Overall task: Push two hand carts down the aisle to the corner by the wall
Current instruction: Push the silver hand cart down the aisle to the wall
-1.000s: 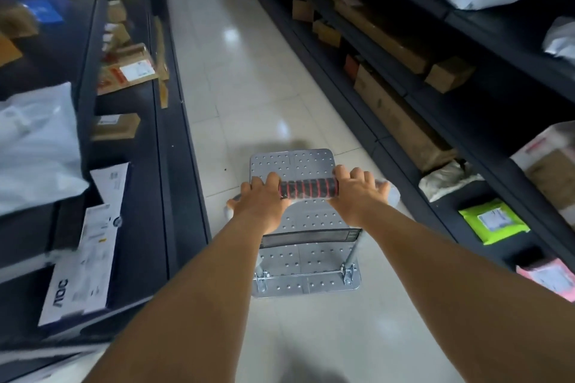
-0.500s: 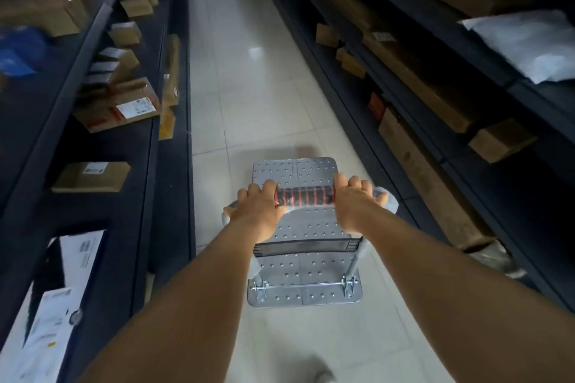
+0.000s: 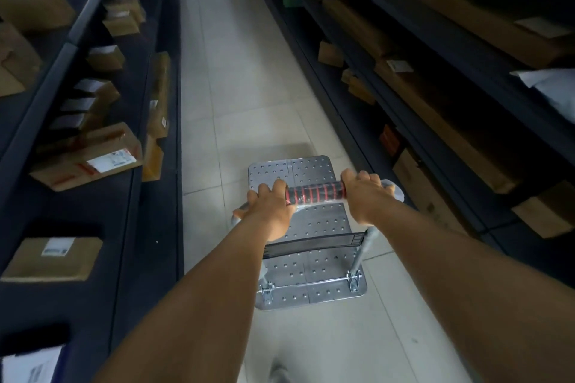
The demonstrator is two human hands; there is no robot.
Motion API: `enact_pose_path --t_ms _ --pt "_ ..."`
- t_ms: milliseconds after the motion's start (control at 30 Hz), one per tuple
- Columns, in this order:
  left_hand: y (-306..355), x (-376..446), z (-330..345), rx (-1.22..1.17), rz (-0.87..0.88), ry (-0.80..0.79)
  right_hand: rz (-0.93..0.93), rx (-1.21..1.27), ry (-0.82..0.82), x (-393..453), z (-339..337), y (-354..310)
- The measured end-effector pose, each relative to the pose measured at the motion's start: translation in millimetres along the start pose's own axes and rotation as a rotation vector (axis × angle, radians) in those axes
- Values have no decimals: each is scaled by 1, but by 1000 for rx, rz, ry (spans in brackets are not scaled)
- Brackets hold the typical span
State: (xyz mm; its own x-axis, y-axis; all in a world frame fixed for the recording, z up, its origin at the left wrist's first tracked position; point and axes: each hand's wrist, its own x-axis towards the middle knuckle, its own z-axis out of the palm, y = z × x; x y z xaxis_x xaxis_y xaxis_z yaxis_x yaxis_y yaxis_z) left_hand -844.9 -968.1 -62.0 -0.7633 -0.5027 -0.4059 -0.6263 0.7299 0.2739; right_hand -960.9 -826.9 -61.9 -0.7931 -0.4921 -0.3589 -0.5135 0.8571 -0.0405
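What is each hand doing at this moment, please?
Left hand: closed on the cart handle.
Right hand: closed on the same handle.

cardboard boxes (image 3: 88,162) on dark shelves (image 3: 130,183) flanking tiled floor (image 3: 236,78)

Pale tiled floor (image 3: 230,78) carries hand cart (image 3: 314,258), bare metal deck; dark shelves (image 3: 146,196) both sides hold cardboard boxes (image 3: 90,158).

Both forearms run bare from the frame's lower edge; no sleeve, watch or glove shows; left hand (image 3: 270,211) and right hand (image 3: 367,196) are ungloved, fingers ringless.
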Motion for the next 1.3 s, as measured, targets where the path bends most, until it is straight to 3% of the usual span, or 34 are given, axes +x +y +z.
enact_pose_path --t_ms 500,1300 --pt "-2 259 -119 -16 -39 38 -56 93 2 267 -95 -45" --pt "-11 662 -299 -94 -37 58 -69 45 22 681 -248 -123"
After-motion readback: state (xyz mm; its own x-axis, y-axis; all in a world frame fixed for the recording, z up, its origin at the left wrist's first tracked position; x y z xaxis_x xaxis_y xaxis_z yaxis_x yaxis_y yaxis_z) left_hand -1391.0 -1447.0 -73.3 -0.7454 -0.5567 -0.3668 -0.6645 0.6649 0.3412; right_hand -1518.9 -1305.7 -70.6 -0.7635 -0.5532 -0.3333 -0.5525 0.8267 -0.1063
